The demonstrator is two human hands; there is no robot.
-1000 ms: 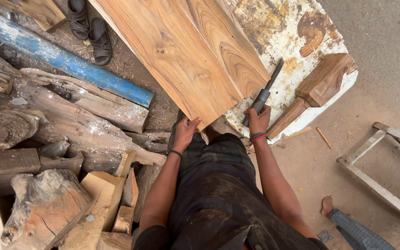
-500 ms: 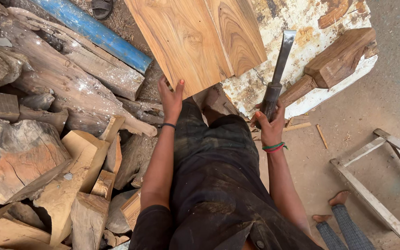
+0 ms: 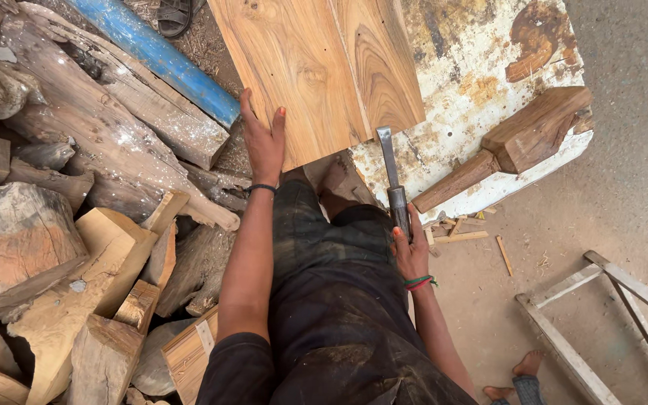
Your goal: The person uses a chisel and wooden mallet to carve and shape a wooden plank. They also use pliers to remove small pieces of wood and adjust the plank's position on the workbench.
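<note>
A wide planed wooden plank (image 3: 316,67) with bold grain lies across the top of the view. My left hand (image 3: 264,139) rests flat on its near left edge, fingers spread. My right hand (image 3: 410,251) grips the handle of a long metal chisel (image 3: 390,172), blade pointing up toward the plank's near right corner. My dark trousers and a foot show between the hands. A wooden mallet (image 3: 515,146) lies on a stained white board (image 3: 481,67) to the right of the chisel.
Rough logs and wood offcuts (image 3: 76,225) pile up on the left. A blue pipe (image 3: 163,56) lies across them, a sandal (image 3: 175,15) beyond. A wooden frame (image 3: 601,322) lies on the dirt floor at right. Another person's bare foot (image 3: 519,371) shows at the bottom.
My left hand slid further up onto the plank's edge. My right hand moved the chisel leftward and lower, its blade now close to the plank's corner. The view shifted slightly.
</note>
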